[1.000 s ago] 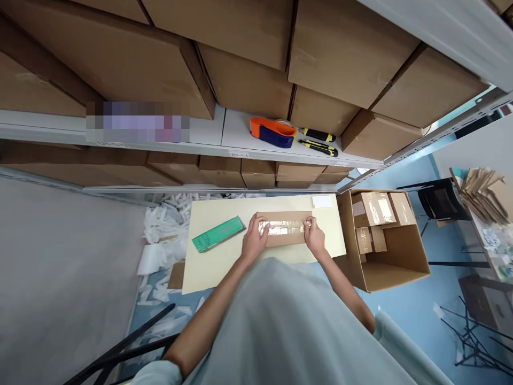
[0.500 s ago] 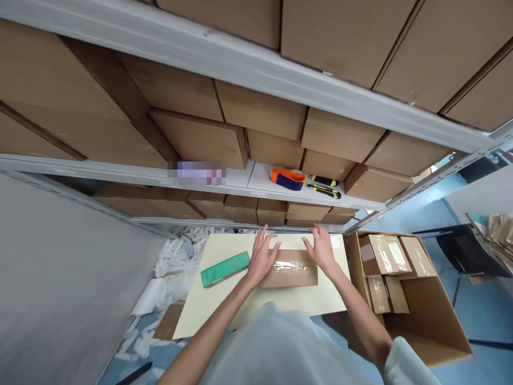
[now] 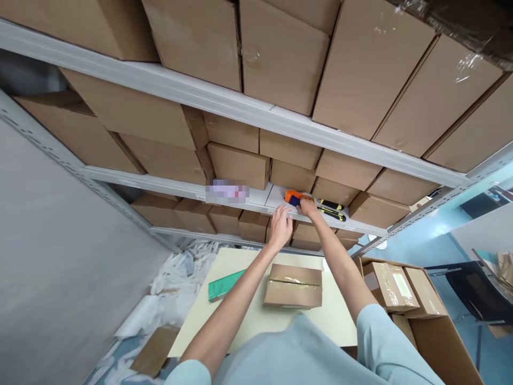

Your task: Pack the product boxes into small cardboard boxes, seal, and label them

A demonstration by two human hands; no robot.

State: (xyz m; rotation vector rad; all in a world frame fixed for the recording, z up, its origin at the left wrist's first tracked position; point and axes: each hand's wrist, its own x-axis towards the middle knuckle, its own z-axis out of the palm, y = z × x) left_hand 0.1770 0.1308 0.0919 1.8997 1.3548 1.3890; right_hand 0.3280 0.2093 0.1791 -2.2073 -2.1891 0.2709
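Note:
My right hand (image 3: 308, 207) reaches up to the middle shelf with its fingers closed round an orange and dark-blue tape dispenser (image 3: 293, 197). Beside it, my left hand (image 3: 281, 226) is raised at the shelf's front edge, fingers loosely extended and holding nothing. Two yellow-and-black utility knives (image 3: 332, 214) lie just right of the dispenser. Below my forearms, a closed brown cardboard box (image 3: 294, 293) with shiny tape along its top rests on the cream table (image 3: 248, 334). A long green box (image 3: 224, 286) lies to its left, partly covered by my left arm.
Metal shelves (image 3: 240, 107) packed with cardboard boxes rise in front. To the right, a large open carton (image 3: 444, 347) holds several taped boxes. White packing scraps (image 3: 176, 278) cover the floor at left. A blurred-out item (image 3: 227, 191) sits on the middle shelf.
Both hands have left the cardboard box and moved up to the shelf. My right hand has closed on the tape dispenser. The camera view has tilted upward.

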